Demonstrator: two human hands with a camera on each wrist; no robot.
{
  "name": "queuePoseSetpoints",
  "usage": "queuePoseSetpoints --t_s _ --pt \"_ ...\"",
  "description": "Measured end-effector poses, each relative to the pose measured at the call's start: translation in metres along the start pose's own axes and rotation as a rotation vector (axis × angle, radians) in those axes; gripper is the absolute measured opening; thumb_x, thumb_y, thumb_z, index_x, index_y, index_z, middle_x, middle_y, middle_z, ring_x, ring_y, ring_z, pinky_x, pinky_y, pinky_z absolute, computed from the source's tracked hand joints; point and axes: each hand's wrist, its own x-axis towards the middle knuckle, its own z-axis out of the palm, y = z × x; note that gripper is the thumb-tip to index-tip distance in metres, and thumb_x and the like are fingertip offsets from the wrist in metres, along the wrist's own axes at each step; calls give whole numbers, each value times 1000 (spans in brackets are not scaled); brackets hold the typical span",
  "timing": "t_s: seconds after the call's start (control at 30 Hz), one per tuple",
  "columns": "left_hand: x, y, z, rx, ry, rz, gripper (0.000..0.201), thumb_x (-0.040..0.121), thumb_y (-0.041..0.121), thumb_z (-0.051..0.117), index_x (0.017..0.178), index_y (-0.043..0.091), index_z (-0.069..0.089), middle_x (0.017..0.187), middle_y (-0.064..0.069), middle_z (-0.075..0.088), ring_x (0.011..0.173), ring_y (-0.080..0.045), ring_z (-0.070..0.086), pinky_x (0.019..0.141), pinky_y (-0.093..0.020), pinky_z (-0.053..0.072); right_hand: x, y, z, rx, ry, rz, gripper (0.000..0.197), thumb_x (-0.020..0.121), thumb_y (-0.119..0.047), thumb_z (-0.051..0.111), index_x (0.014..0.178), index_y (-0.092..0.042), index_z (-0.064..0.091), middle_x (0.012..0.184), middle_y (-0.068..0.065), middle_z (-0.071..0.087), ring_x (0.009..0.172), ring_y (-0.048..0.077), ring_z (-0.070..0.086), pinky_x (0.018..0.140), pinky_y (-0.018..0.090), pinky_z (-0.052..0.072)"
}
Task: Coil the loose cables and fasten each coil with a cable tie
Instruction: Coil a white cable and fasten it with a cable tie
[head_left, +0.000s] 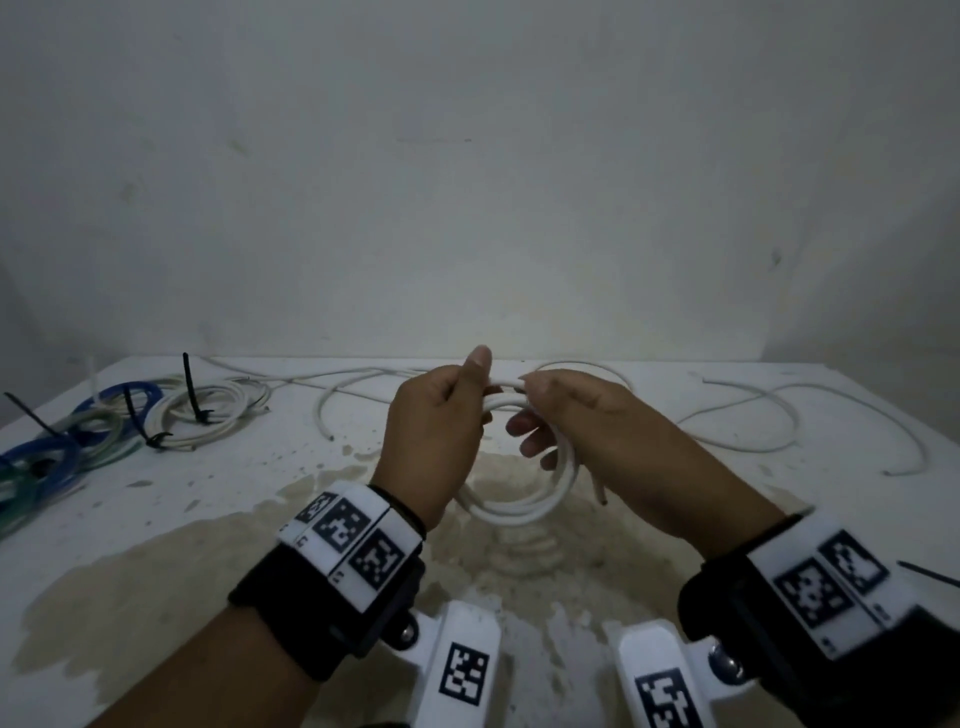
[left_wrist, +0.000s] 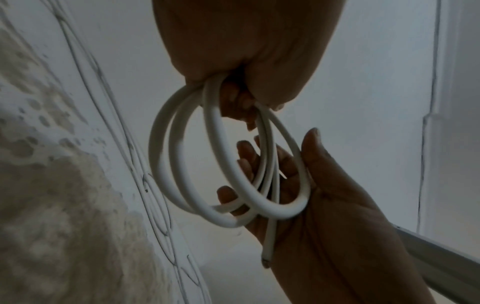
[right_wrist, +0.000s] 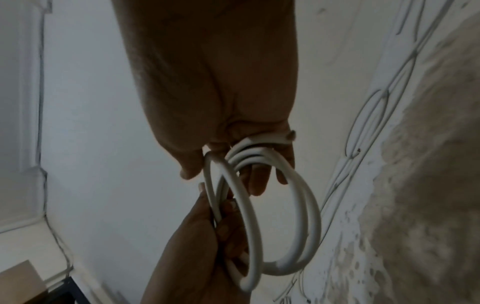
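Coil upright, loops hanging downward

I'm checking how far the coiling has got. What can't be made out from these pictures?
- Head view: the left hand and right hand hide much of the white coil, so its loop count is unclear.
- Head view: the black cable tie is cut off by the right edge.
- Head view: the tied coils at far left are too small to count.

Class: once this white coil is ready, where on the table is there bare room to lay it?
Bare: the stained patch between the tied coils and the left hand. Crowded: far left with tied coils; loose cables sprawl right and along the back edge.
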Motion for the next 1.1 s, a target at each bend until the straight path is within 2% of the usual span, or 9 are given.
queuePoseSetpoints --t_s 0.07,0.13,0.23,0.33,0.43,0.63,0.8,0.97,1.1 --pt "-1 1 0 -101 -41 -75 48 97 42 47 68 6 62 49 3 44 43 -10 36 46 -24 30 -2 1 0 -104 -12 -80 20 98 -33 45 102 -27 64 83 -7 68 67 4 63 52 14 46" --pt "-3 4 -1 -228 -111 -161 45 97 40 46 70 6 58 50 1 40 43 -10 33 43 -23 27 0 5 1 -120 27 -120 19 99 -26 46 95 -26 64 71 -8 63 54 7 57 45 15 41" --pt "-5 8 -3 -110 -187 -173 43 97 40 47 68 10 59 54 0 49 48 -15 43 48 -26 38 2 13 0 -109 43 -142 21 98 -23 46 94 -21 66 63 -8 56 50 9 49 50 25 43" --pt "-5 10 -4 289 -174 26 46 98 43 42 67 17 64 63 2 60 62 -12 55 64 -30 43 3 13 0 -320 1 -217 24 98 -22 46 81 -29 63 60 -11 54 52 2 49 52 12 37" --pt "-8 12 0 281 -280 50 57 100 47 32 60 21 64 55 -1 62 52 -12 57 60 -29 46 3 9 3 -401 2 -277 33 98 -20 46 68 -36 51 60 -15 55 62 -3 53 58 10 38" --pt "-10 15 8 -112 -138 -224 52 94 49 47 64 8 56 46 1 43 42 -13 33 44 -25 27 -1 17 10 -200 189 -270 14 97 -23 48 85 -23 56 69 -8 61 58 0 53 54 11 38" --pt "-15 11 8 -336 -172 -446 58 91 57 47 55 12 58 44 1 36 38 -11 28 42 -23 26 -4 21 13 -77 234 -242 18 95 -24 51 85 -32 63 59 -13 58 47 3 52 48 11 37" --pt "-17 10 13 -237 -143 -269 51 94 50 44 84 4 64 62 -6 53 53 -16 49 49 -29 48 3 29 9 113 348 -127 23 97 -25 49 86 -14 66 51 -9 46 42 8 40 44 26 37" --pt "-16 10 16 -317 -97 -190 38 94 38 52 84 2 59 60 -1 51 46 -10 43 41 -21 41 3 30 10 350 375 -48 25 99 -25 46 93 -9 64 61 1 47 45 13 39 45 28 37"
